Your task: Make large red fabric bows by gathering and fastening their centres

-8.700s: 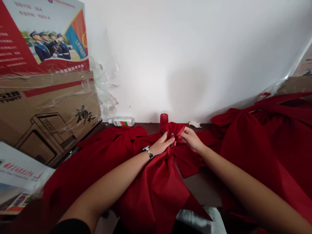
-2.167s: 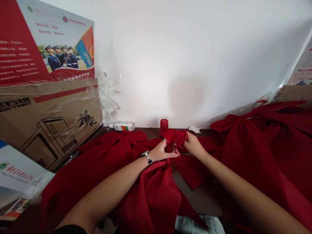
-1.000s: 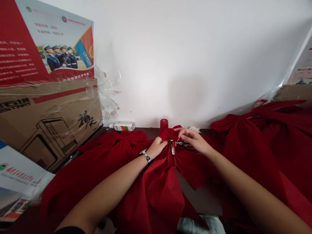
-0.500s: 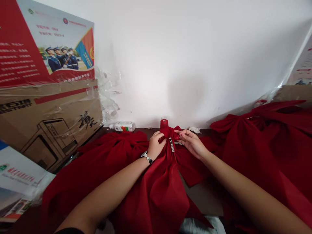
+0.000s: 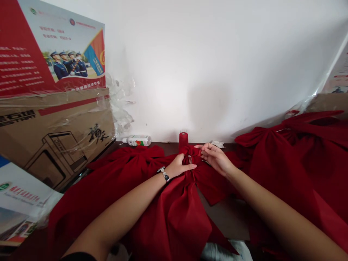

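A white wall rises (image 5: 206,72) beyond a dark table (image 5: 225,217), and a large red fabric bow (image 5: 174,214) lies on the table under both hands, its tails running toward the person. More red cloth (image 5: 299,170) is heaped to the right of the right hand. Left of the left hand, a cardboard box (image 5: 54,134) wrapped in clear plastic stands below a poster (image 5: 54,47). Beyond the hands stand a white bottle (image 5: 136,140) on its side, a red thread spool (image 5: 183,140) with pins in its top, and a crumpled tissue (image 5: 217,144). The left hand (image 5: 178,167), wearing a wristwatch (image 5: 164,174), lies open on the bow. The right hand (image 5: 214,157) reaches the knot from the other side, though I cannot tell whether it pinches the cloth. The hands are just apart, with a metal clip (image 5: 190,159) on the knot between them.
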Demonstrator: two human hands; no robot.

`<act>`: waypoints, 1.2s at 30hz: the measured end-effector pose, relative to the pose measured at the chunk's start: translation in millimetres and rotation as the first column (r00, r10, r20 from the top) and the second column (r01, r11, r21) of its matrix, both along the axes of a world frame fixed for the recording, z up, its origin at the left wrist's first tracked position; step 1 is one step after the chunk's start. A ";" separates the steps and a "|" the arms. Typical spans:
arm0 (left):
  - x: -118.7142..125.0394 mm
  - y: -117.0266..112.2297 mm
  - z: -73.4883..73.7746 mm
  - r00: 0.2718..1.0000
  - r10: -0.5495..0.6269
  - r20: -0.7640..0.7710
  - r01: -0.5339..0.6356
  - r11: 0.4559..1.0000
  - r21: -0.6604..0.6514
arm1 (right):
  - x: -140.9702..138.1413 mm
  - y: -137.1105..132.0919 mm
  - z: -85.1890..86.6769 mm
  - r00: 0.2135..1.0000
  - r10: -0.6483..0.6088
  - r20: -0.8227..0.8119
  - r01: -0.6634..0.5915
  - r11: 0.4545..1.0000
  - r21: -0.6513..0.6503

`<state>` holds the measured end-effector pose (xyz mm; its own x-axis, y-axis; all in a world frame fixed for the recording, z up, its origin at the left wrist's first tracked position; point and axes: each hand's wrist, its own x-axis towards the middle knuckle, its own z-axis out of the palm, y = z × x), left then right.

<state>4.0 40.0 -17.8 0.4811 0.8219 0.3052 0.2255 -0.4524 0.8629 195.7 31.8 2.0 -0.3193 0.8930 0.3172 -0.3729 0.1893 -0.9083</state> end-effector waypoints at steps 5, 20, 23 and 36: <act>-1.9 -1.4 6.2 0.997 -0.077 -0.027 0.076 0.997 -0.027 | 6.8 0.1 9.1 0.984 -0.105 0.145 0.090 0.990 0.108; -1.6 -0.5 10.8 0.981 -0.179 0.075 0.186 0.977 -0.103 | -0.4 -5.2 11.2 0.979 -0.201 0.021 0.197 0.972 0.130; 0.6 -1.2 9.3 0.975 -0.196 0.108 0.209 0.970 -0.121 | -2.7 -6.2 10.3 0.970 -0.243 0.020 0.238 0.962 0.134; 6.7 1.2 -7.7 0.996 -0.057 0.070 0.059 0.998 -0.017 | -3.5 -1.6 1.0 0.899 -0.435 0.053 0.415 0.884 0.214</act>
